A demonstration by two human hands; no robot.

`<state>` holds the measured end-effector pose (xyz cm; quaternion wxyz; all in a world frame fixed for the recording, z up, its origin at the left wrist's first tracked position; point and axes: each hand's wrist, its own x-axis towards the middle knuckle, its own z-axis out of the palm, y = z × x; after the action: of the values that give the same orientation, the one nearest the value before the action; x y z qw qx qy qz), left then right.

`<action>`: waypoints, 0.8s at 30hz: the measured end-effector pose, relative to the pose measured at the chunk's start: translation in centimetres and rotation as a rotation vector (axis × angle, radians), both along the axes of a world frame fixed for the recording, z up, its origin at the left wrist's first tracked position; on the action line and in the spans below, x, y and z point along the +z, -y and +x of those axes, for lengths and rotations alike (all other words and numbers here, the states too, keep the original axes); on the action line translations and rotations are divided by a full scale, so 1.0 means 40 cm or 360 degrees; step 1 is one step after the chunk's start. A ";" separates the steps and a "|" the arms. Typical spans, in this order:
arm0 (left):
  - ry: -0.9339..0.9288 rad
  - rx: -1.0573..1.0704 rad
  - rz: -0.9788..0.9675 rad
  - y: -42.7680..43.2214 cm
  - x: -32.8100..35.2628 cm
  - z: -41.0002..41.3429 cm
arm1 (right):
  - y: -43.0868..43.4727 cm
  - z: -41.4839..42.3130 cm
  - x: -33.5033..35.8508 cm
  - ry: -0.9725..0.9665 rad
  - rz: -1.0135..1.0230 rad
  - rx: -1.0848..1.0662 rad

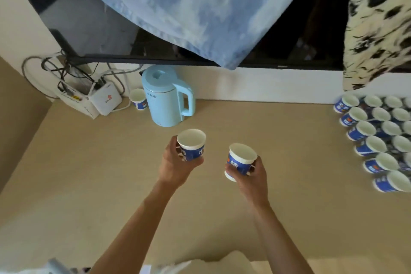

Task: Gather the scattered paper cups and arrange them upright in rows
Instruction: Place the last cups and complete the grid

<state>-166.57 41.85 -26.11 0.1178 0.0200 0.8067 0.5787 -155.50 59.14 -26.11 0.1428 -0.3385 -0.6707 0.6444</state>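
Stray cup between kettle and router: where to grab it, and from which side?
Grip the stray cup on its upper wall under the rim, coming from front and above. It stands upright, mouth open; the kettle crowds its right, the router and a cable lie left, so side approaches look tight.

There is only one camera. It sits on the person's head and looks forward and down at the worktop [89,184]. The view is wide and bends at the edges. The left arm [138,218] and right arm [273,229] reach in from the bottom, close to the camera. The kettle [165,95] and the wall [266,82] are farther back. The right edge cuts off the rows of cups [375,138].
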 end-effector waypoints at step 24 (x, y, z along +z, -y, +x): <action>-0.0232 -0.0913 0.0100 -0.809 0.098 0.787 | -0.660 0.876 0.001 -0.0281 0.0029 -0.1067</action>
<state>-135.08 74.22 -22.19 0.2176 0.2922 0.7563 0.5434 -120.47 85.53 -26.07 0.4069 -0.4816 -0.5130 0.5825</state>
